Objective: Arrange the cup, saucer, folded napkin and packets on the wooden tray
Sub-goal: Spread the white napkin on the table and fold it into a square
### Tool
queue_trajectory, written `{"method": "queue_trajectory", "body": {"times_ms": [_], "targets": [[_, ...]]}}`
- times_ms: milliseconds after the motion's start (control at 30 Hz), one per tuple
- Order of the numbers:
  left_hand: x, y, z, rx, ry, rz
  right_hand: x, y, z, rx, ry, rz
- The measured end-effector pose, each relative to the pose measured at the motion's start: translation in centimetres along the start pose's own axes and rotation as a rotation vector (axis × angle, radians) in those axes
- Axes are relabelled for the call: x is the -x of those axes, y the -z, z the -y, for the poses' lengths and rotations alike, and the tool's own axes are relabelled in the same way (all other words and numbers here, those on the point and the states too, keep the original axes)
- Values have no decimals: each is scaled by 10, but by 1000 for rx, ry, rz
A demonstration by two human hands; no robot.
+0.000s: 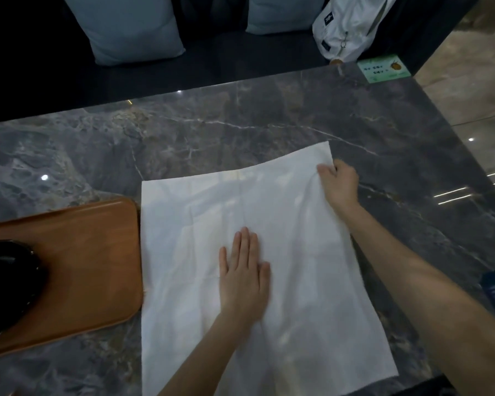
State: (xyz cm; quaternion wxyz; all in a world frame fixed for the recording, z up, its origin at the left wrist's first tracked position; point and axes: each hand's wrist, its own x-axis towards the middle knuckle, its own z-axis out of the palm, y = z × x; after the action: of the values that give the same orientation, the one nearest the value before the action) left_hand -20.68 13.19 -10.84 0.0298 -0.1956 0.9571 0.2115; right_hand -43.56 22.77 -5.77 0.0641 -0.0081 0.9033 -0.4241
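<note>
The wooden tray with a dark saucer lay well left of the fingers. The left hand pressed flat, fingers together, on the open white napkin on the worktop. The right hand had fingers clamped on its far right corner.
</note>
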Motion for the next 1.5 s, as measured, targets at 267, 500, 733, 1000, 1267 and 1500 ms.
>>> {"method": "queue_trajectory", "body": {"times_ms": [267, 500, 733, 1000, 1267, 1500], "targets": [[-12, -2, -7, -23, 51, -21, -39, -21, 0, 507, 183, 114], [-13, -4, -6, -69, 45, 10, -8, -24, -15, 391, 200, -159], [-13, -3, -6, -80, 26, 3, 145, -40, -45, 446, 358, 115], [-10, -4, 14, -116, -48, 53, 158, -41, -72, 704, 387, 281], [31, 20, 40, -51, -64, 4, 183, -18, -77, 664, 330, 278], [101, 10, 60, -134, -26, 72, 241, -23, -91, 690, 331, 292]]}}
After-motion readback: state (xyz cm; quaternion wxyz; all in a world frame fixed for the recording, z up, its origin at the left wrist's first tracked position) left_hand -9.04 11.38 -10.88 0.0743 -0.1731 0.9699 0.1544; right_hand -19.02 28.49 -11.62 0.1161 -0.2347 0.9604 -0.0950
